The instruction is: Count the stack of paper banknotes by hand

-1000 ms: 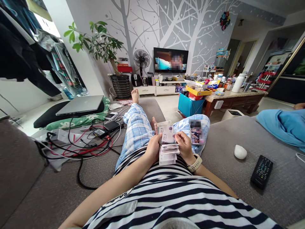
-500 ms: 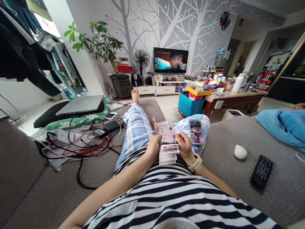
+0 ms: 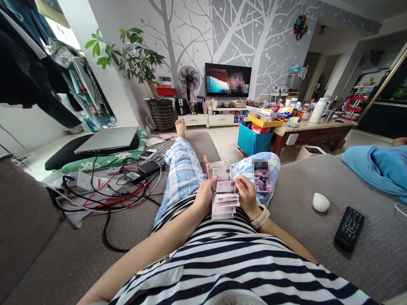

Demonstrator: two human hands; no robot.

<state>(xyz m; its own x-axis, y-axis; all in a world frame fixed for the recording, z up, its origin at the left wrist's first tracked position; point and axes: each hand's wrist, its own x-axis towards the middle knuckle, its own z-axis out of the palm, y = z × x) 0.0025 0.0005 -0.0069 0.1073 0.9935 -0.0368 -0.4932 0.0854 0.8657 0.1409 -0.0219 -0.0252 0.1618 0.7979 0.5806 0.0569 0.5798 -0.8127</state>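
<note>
A stack of banknotes (image 3: pixel 222 171) is held over my lap, its lower notes fanned and folded down toward my striped shirt. My left hand (image 3: pixel 205 195) is closed on the left edge of the stack, thumb on top. On the other side, my right hand (image 3: pixel 246 194) pinches the right edge of a note marked 5 between thumb and fingers. It wears a pale watch (image 3: pixel 260 217) at the wrist. A lit phone (image 3: pixel 261 176), partly blurred out, rests on my right thigh beside that hand.
On the sofa at right lie a white mouse-shaped object (image 3: pixel 320 202), a black remote (image 3: pixel 349 229) and blue cloth (image 3: pixel 378 167). Tangled cables (image 3: pixel 127 195) and a laptop (image 3: pixel 108 140) lie at left. Ahead stand a blue bin (image 3: pixel 252 140) and a cluttered table (image 3: pixel 333 125).
The note at the right hand has come down over the lower part of the stack, showing more of the note behind it. Both hands stay nearly in place.
</note>
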